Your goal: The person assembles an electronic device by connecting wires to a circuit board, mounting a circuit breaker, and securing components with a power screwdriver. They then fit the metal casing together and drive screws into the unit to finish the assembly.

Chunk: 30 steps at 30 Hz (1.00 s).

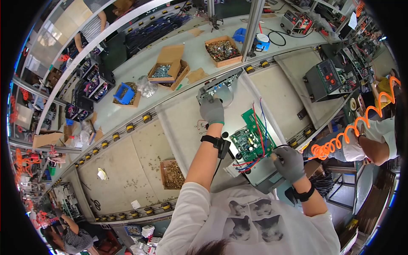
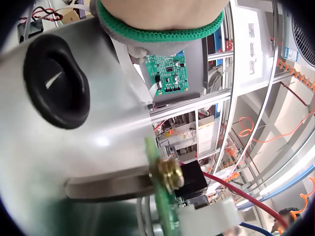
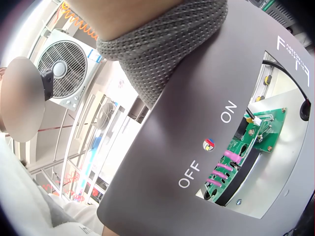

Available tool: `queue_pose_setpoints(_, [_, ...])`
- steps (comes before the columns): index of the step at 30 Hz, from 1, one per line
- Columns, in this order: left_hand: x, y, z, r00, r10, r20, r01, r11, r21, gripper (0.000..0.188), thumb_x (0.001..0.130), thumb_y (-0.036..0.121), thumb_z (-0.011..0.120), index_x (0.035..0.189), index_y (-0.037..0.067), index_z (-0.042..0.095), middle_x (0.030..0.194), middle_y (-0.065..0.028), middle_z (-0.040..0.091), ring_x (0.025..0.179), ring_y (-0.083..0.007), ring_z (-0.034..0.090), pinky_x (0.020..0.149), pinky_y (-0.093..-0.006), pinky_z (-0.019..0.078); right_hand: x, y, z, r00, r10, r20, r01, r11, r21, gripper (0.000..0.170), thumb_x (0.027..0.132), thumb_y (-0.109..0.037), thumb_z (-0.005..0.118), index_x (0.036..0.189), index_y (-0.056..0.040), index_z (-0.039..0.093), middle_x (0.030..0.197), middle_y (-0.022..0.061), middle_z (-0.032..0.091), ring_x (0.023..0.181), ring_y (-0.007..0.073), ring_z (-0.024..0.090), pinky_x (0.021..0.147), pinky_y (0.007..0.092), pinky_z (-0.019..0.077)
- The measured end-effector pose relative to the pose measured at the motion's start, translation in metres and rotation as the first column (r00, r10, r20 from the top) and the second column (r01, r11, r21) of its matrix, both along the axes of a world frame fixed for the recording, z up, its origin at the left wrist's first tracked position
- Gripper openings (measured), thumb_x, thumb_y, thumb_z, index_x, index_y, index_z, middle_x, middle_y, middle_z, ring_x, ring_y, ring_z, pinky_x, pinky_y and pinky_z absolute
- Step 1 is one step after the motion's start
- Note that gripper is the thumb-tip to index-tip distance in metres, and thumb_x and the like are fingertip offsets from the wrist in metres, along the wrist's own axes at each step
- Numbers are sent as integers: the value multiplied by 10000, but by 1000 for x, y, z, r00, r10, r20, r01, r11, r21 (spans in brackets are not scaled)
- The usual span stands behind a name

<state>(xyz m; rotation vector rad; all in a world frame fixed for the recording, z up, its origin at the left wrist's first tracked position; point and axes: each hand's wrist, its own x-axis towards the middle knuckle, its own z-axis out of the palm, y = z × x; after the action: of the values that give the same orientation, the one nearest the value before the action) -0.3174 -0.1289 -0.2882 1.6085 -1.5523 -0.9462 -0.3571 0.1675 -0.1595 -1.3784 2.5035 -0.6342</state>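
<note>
An open metal chassis [image 1: 233, 112] lies before me, carrying a green circuit board [image 1: 246, 140] with red and blue wires [image 1: 263, 131]. My gloved left hand [image 1: 211, 111] grips the edge of its far end panel [image 1: 221, 87]. In the left wrist view a smaller green board [image 2: 168, 73] shows on the inside of that panel. My gloved right hand [image 1: 290, 165] holds the near grey end panel [image 1: 272, 182] at its top edge, beside the wires. The right wrist view shows this panel [image 3: 162, 157] marked ON and OFF, with a rectangular cutout; the right fingertips are hidden behind it.
A box of small brass-coloured parts [image 1: 172, 174] stands left of the chassis. Cardboard boxes of hardware [image 1: 223, 50] line the back shelf beyond the roller rail [image 1: 146, 117]. To the right are another grey unit [image 1: 326, 80] and a coiled orange hose [image 1: 335, 146].
</note>
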Motion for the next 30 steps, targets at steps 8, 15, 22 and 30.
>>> queue_pose_setpoints(8, [10, 0, -6, 990, -135, -49, 130, 987, -99, 219, 726, 228, 696, 808, 27, 667, 759, -118, 675, 691, -268, 643, 660, -343, 489, 0, 0, -1, 1000, -7, -4, 7, 1000, 24, 170, 781, -246, 644, 799, -78, 664, 703, 116, 617, 680, 313, 608, 611, 416, 478])
queue_pose_setpoints(15, [6, 4, -3, 999, 24, -39, -27, 996, -85, 186, 689, 192, 718, 820, 70, 666, 751, -95, 674, 711, -257, 650, 680, -338, 499, -1, 3, -2, 999, -14, -29, 14, 1000, 14, 183, 782, -271, 637, 797, -92, 675, 697, 105, 623, 664, 306, 613, 595, 405, 483])
queue_pose_setpoints(22, [10, 1, 4, 959, 219, 178, -190, 967, -170, 692, 559, 231, 829, 1103, 46, 444, 1232, -167, 457, 1180, -354, 409, 894, -435, 433, -2, 8, 2, 998, 15, -62, -12, 999, 53, 196, 808, -292, 595, 831, -109, 663, 715, 84, 631, 688, 291, 615, 618, 412, 483])
queue_pose_setpoints(30, [25, -20, -4, 961, -122, 247, 203, 921, -333, 797, 587, 255, 822, 1229, -23, 441, 1153, -222, 570, 1078, -373, 545, 950, -412, 424, -1, 7, 6, 999, 13, -34, -10, 997, 79, 211, 816, -287, 576, 845, -99, 666, 723, 107, 632, 708, 295, 618, 634, 417, 486])
